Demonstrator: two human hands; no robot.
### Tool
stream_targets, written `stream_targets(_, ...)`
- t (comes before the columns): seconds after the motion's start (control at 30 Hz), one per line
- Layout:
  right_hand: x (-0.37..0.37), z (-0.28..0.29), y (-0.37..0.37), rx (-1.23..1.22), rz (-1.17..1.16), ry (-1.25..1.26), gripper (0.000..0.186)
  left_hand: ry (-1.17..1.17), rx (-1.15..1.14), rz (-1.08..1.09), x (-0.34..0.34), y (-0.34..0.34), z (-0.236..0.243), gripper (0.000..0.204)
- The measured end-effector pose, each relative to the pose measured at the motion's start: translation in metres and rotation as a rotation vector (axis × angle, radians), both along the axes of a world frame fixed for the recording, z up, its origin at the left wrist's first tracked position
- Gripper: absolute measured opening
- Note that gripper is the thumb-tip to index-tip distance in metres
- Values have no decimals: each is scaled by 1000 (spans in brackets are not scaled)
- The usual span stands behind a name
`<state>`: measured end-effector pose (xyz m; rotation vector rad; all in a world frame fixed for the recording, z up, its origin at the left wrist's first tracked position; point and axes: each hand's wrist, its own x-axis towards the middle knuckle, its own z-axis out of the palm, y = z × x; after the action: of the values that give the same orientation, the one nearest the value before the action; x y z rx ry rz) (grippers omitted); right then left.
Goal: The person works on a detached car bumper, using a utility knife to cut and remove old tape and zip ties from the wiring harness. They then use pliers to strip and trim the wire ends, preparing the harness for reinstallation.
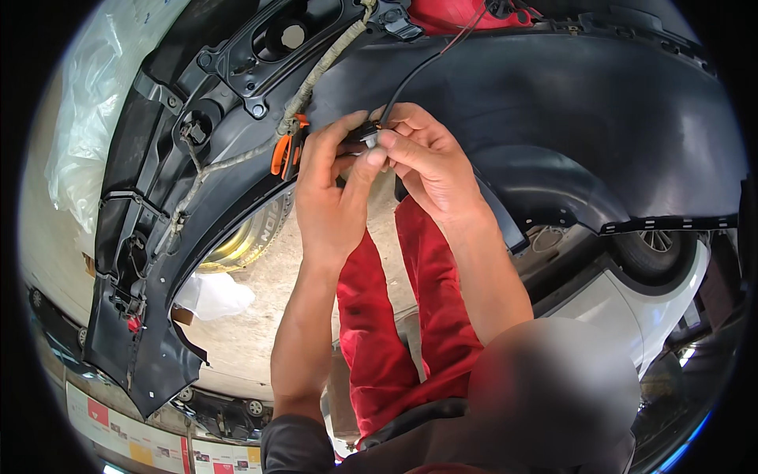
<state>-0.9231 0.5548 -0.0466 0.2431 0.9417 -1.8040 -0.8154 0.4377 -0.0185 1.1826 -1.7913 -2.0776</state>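
Between my two hands is a small black electrical connector (366,129) with a pale grey piece at its lower end. My left hand (330,193) pinches it from the left, thumb and fingers closed together. From the right, my right hand (442,170) grips it with thumb and bent fingers. A thin black cable (412,75) runs from the connector up to the right. Beside my left fingers, an orange-handled hand tool (282,154) rests by the taped wiring harness (320,71); its working end is hidden. Behind my hands spreads a large dark car body panel (553,95).
Bolted black brackets (237,71) line the panel's left part. Below the panel lie a tyre (268,221) with a yellow rim and a white plastic bag (217,294). Clear plastic sheeting (99,110) hangs at left; a white car (616,312) stands at right. Something red (450,17) sits at the top.
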Motion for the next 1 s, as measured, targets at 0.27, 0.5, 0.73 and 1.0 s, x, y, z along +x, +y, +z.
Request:
stream_targets(0.27,-28,14,-8,203,-137,50,17,-16,201,-1,1,-1,-7,36)
stream_targets(0.5,-49,23,-11,241,-191,82,29,3,306,44,3,-1,0,39)
stream_targets(0.73,10,15,-17,461,-164,351,24,-96,57,61,10,3,-6,42)
stream_targets(1.0,32,29,-55,484,58,351,32,-109,154,443,28,-21,-12,30)
